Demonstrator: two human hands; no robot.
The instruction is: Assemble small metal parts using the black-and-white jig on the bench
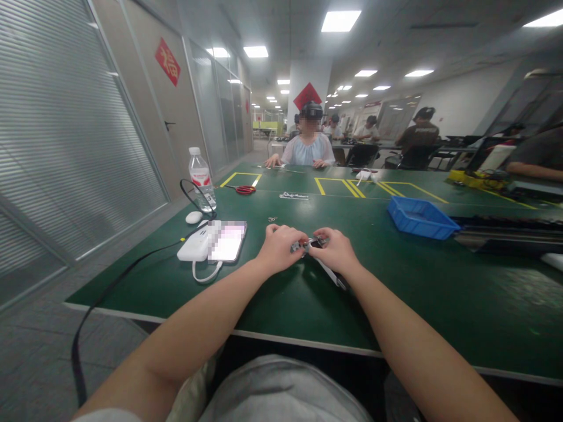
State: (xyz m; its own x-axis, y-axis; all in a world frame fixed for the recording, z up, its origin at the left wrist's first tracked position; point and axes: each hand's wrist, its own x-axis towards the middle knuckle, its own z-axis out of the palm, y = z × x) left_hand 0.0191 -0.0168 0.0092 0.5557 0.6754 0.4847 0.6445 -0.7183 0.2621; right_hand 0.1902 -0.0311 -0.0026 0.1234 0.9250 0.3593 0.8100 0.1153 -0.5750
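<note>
My left hand [281,249] is closed, its fingertips pinching a small silvery metal piece [299,247] whose exact kind I cannot make out. Close beside it, my right hand [336,252] is curled round one end of a long narrow strip [331,274], pale on one side and dark on the other. The strip slants down towards me under the right palm, which hides part of it. Both hands meet just above the green table [290,310], and I cannot tell whether the two parts are joined. Some tiny metal bits [272,219] lie beyond my left hand.
Left are a phone [229,241], a white charger [194,246], a water bottle [201,181] and a black strap [127,269]. Red-handled scissors [245,190] and metal strips [294,196] lie farther off. A blue tray [420,218] stands right. A person [308,146] sits opposite.
</note>
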